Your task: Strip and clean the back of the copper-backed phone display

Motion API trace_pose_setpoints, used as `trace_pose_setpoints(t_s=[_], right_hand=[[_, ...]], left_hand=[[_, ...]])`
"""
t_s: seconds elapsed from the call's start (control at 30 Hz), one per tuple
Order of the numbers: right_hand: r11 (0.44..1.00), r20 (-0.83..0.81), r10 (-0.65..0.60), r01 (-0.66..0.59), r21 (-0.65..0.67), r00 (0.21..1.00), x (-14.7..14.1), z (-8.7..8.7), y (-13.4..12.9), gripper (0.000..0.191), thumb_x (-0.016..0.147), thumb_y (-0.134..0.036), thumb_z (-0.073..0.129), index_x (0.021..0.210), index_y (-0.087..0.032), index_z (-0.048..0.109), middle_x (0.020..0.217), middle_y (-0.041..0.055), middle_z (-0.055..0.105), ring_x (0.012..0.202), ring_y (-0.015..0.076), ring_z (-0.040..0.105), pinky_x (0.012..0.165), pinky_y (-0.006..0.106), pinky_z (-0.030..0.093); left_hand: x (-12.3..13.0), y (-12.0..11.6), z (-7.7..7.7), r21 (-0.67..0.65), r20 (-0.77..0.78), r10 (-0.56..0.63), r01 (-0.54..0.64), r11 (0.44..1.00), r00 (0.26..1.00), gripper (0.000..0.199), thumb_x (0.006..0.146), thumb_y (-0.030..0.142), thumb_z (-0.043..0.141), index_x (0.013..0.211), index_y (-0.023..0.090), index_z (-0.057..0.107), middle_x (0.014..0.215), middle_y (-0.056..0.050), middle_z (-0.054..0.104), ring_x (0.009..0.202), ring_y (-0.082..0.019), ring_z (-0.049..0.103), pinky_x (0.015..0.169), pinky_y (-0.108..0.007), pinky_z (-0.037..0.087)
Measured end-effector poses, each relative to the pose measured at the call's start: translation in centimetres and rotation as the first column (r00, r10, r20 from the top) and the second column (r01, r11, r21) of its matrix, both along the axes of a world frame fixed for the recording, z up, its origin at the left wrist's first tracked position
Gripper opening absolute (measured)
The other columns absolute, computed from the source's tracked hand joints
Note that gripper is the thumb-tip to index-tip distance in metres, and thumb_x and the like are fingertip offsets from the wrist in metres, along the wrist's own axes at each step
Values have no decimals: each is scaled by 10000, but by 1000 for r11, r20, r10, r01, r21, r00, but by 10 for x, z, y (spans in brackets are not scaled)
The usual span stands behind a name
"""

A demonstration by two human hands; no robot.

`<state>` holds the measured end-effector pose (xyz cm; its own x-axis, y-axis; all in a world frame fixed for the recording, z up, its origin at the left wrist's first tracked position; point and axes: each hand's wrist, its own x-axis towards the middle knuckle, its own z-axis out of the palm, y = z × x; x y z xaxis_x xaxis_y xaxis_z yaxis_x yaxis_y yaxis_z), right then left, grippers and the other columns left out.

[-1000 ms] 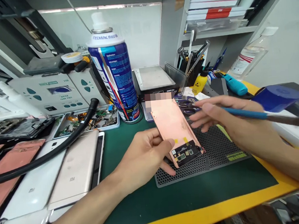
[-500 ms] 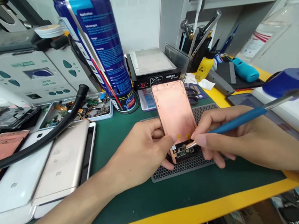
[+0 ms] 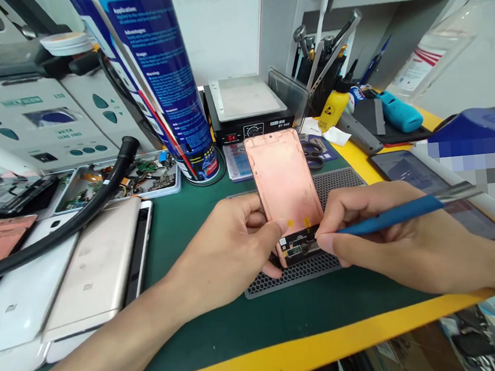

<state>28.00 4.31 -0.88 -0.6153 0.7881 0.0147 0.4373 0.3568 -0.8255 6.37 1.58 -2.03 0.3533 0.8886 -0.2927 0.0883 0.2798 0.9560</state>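
A copper-coloured phone frame [image 3: 284, 179] stands tilted above a dark perforated mat [image 3: 344, 178]. Its lower end carries a black strip with small circuit parts [image 3: 294, 250]. My left hand [image 3: 231, 250] grips the frame's lower left edge between thumb and fingers. In my right hand [image 3: 364, 233] is a blue-handled tool [image 3: 389, 214], held like a pen. The tool's tip is at the black strip, largely hidden by my fingertips.
Behind stand a blue spray can [image 3: 160, 83] and a small heating plate [image 3: 246, 99]. Several phone shells [image 3: 92, 262] and a black hose [image 3: 81, 217] lie left. A tool holder [image 3: 318, 58] and a dark-screened phone [image 3: 415, 173] are to the right.
The view has shifted slightly. My right hand's fingers have drawn together nearer the black strip, and the blue tool lies at a flatter angle. My left hand keeps its hold on the frame.
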Motion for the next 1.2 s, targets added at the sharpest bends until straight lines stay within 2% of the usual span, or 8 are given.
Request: trace_pose_setpoints(t_s=[0.07,0.27,0.5,0.63,0.8,0.93,1.03,1.2], right_hand=[[999,5,6,-7,35,1000,0,1,0,168,853,-188,690,695,-222,645,549,-41,622,456,87,498,380,202,329],[993,92,72,-80,84,993,0,3,0,60,843,-221,714,786,-235,725,670,-15,721,517,124,599,431,238,392],[999,49,-18,16,39,999,-1,2,0,139,820,-219,722,690,-224,672,574,-26,651,466,106,514,391,226,333],[998,66,33,-37,56,997,-1,2,0,124,870,-288,718,761,-229,731,621,-18,683,486,104,530,413,227,356],[993,41,28,-33,111,999,0,3,1,173,872,-224,691,701,-221,663,605,-30,646,503,102,542,444,225,391],[987,119,103,-116,109,988,1,4,0,148,887,-256,672,740,-237,674,651,-26,679,535,124,590,450,248,412],[982,162,88,-113,151,983,0,4,1,120,901,-268,668,789,-246,706,725,-20,723,563,128,627,458,253,431],[977,45,42,-50,207,998,3,3,4,96,907,-285,685,824,-240,704,789,-6,742,623,145,668,485,249,464]], left_hand=[[0,0,0,5,-7,-3,3,1000,1000,233,898,145,588,1083,175,725,807,-12,686,691,-142,654,575,-244,631],[0,-2,1,15,-10,-2,2,1000,1000,239,908,154,583,1099,180,725,860,-21,716,695,-140,651,574,-247,630],[1,-1,2,7,-13,11,-11,1000,1000,233,903,155,594,1094,175,725,852,-21,708,692,-136,648,565,-236,625],[0,-2,1,19,-8,1,-1,1000,1000,231,903,149,588,1089,176,723,858,-17,702,706,-137,647,573,-235,625],[1,-2,0,13,-14,4,-4,1000,1000,228,911,157,580,1088,182,721,857,-13,699,701,-137,645,570,-239,623],[0,-1,0,13,-4,-1,1,1000,1000,235,919,161,572,1103,187,715,851,-9,700,704,-137,644,567,-233,617],[-1,-2,0,23,-2,-9,9,1000,1000,230,922,161,570,1096,189,717,867,-7,705,703,-132,643,564,-226,614],[-1,-3,1,9,-3,-6,6,1000,1000,211,925,186,589,1094,179,715,877,-9,702,712,-132,648,572,-231,621]])
